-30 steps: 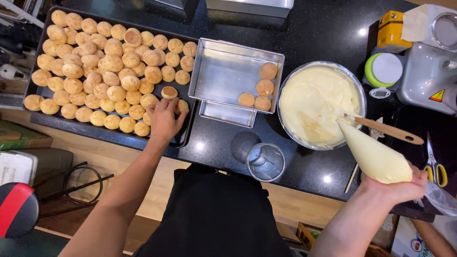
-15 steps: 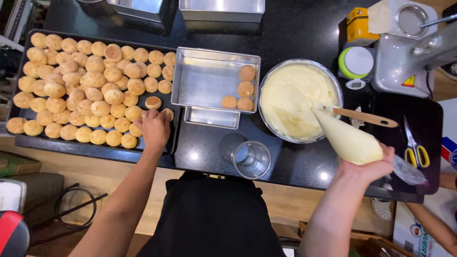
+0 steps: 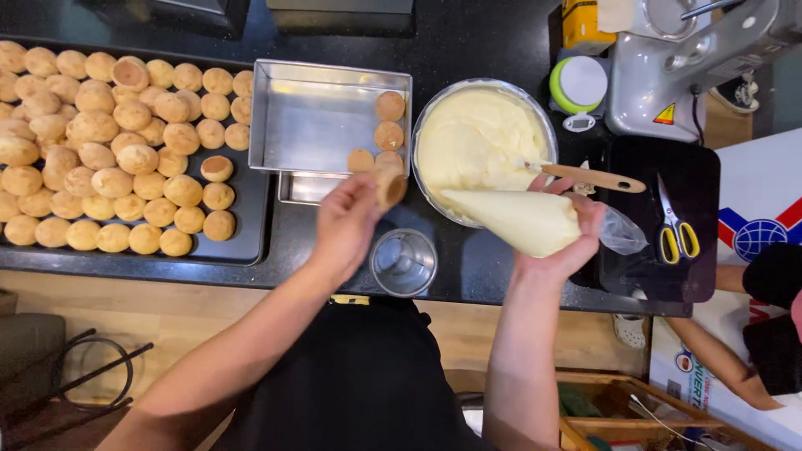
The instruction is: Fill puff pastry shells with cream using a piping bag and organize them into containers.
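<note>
- A puff [image 3: 390, 186] was pinched in the left hand [image 3: 347, 221], fingers closed on it, hollow underside turned toward the piping bag; it was held above the counter [image 3: 468, 33], just in front of the steel pan [image 3: 330, 117].
- A cream-filled piping bag [image 3: 522, 219] was gripped by the right hand [image 3: 568, 242], fingers wrapped around its wide end, tip pointed left toward the puff; tip and puff were seen near each other but apart.
- The bag's loose plastic tail [image 3: 622, 232] was seen sticking out to the right of the hand.
- A bowl [image 3: 547, 125] of yellow cream was placed behind the bag, with a wooden-handled spatula [image 3: 589, 177] resting in it.
- Four puffs [image 3: 386, 134] were laid along the right side of the steel pan.
- A black tray [image 3: 251, 234] at left was packed with many puffs [image 3: 100, 159].
- A small steel cup [image 3: 403, 262] was set at the counter edge between the two forearms.
- Yellow-handled scissors [image 3: 675, 225] were laid on a black mat [image 3: 697, 276] at right.
- A grey machine [image 3: 693, 58] and a green-rimmed scale [image 3: 578, 85] were placed behind the mat.
- Another person's arm [image 3: 735, 367] in a black sleeve was seen at far right.
</note>
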